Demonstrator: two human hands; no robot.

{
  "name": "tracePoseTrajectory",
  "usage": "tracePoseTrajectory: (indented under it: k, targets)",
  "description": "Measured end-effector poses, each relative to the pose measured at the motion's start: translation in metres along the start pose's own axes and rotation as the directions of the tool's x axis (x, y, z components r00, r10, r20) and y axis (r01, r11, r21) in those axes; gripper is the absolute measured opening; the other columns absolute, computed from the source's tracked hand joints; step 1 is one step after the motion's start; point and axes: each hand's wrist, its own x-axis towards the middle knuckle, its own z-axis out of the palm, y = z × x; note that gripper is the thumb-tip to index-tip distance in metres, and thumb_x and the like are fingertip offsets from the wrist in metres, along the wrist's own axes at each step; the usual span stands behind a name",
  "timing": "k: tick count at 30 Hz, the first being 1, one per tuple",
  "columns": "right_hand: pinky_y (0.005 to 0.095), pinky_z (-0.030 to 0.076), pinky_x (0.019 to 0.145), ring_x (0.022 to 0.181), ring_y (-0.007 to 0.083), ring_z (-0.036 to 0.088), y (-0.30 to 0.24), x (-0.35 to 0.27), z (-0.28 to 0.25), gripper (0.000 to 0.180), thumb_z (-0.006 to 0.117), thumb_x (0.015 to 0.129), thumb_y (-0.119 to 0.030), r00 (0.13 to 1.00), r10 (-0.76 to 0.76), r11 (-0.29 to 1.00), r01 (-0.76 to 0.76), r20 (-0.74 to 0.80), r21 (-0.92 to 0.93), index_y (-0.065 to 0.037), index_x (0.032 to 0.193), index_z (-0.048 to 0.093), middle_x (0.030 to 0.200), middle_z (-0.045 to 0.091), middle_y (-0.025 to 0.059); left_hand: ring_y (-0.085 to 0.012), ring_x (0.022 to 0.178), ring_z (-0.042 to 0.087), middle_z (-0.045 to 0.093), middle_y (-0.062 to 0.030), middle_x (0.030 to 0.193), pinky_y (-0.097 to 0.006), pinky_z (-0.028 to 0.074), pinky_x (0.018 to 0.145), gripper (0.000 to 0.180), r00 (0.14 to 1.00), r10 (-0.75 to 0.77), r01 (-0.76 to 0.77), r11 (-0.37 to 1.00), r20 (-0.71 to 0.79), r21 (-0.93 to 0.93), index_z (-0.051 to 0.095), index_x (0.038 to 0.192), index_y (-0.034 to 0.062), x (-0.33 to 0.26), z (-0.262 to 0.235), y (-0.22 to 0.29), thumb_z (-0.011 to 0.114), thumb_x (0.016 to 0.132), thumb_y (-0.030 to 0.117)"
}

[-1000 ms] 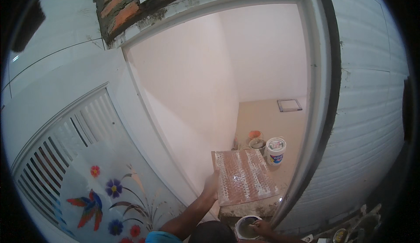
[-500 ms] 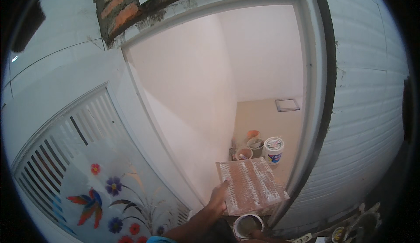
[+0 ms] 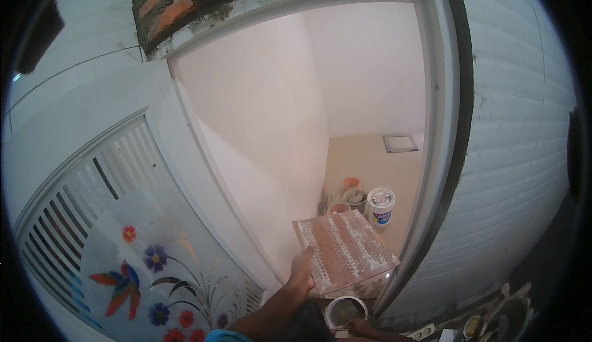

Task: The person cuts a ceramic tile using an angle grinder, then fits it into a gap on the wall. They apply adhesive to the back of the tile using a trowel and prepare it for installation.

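Observation:
My left hand (image 3: 301, 269) grips a square reddish-brown tile (image 3: 345, 252) at its left edge, thumb on top. The tile is tilted, and its ribbed face, smeared with white streaks, shows upward. Below it stands a white-rimmed bucket (image 3: 346, 301) with greyish contents. My right hand (image 3: 358, 326) is at the bucket's near rim, its fingers closed; whatever they hold is hidden.
A doorway with a grey frame (image 3: 436, 114) surrounds the work spot. To the left stands a white door (image 3: 161, 151) with a flowered panel. Inside, a white paint pail (image 3: 381, 206) and several buckets stand on the floor. Sockets on a strip (image 3: 423, 332) lie at lower right.
The tile and my left hand have shifted slightly left and up in the picture. My right hand shows more clearly at the bucket's rim. The whole view has shifted a little.

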Motion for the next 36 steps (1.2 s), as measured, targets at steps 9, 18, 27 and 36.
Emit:
tracePoseTrajectory:
  k: [9, 18, 27, 36]
  targets:
    - [0.0461, 0.054, 0.083, 0.092, 0.0346, 0.069, 0.007, 0.012, -0.046, 0.033, 0.064, 0.085, -0.043, 0.989, -0.099, 0.995, 0.100, -0.110, 0.010, -0.014, 0.099, 0.073, 0.099, 0.072, 0.0140, -0.0312, 0.094, 0.066, 0.063, -0.0167, 0.109, -0.045, 0.058, 0.082, 0.039, 0.995, 0.081, -0.082, 0.996, 0.065, 0.022, 0.051, 0.126, -0.0076, 0.000, -0.003, -0.005, 0.054, 0.101, 0.023]
    - [0.0430, 0.051, 0.091, 0.107, 0.0305, 0.066, -0.110, -0.057, -0.223, 0.039, 0.062, 0.091, -0.034, 0.930, -0.331, 0.943, 0.333, 0.158, 0.015, -0.011, 0.122, 0.065, 0.115, 0.069, 0.0132, -0.0310, 0.091, 0.067, 0.061, -0.0164, 0.107, -0.045, 0.059, 0.077, 0.037, 0.999, -0.025, 0.031, 0.985, 0.037, -0.172, 0.051, 0.126, -0.0071, 0.033, -0.020, -0.022, 0.054, 0.099, 0.018]
    - [0.0486, 0.050, 0.090, 0.107, 0.0394, 0.063, -0.216, -0.199, -0.295, 0.048, 0.063, 0.092, -0.035, 0.941, -0.276, 0.953, 0.241, 0.195, 0.184, -0.007, 0.130, 0.058, 0.116, 0.066, 0.0229, -0.0305, 0.093, 0.067, 0.061, -0.0165, 0.110, -0.044, 0.060, 0.077, 0.038, 1.000, 0.019, -0.020, 0.995, -0.010, -0.096, 0.048, 0.130, -0.0040, 0.038, -0.011, -0.028, 0.055, 0.098, 0.015]
    - [0.0480, 0.049, 0.093, 0.109, 0.0395, 0.063, -0.172, -0.186, -0.293, 0.041, 0.056, 0.097, -0.039, 0.938, -0.025, 0.986, 0.080, 0.345, -0.146, -0.012, 0.128, 0.060, 0.119, 0.066, 0.0192, -0.0311, 0.101, 0.066, 0.061, -0.0159, 0.114, -0.047, 0.059, 0.085, 0.037, 0.997, -0.069, 0.073, 0.991, 0.042, -0.111, 0.046, 0.133, -0.0014, 0.033, -0.008, -0.026, 0.052, 0.101, 0.017]
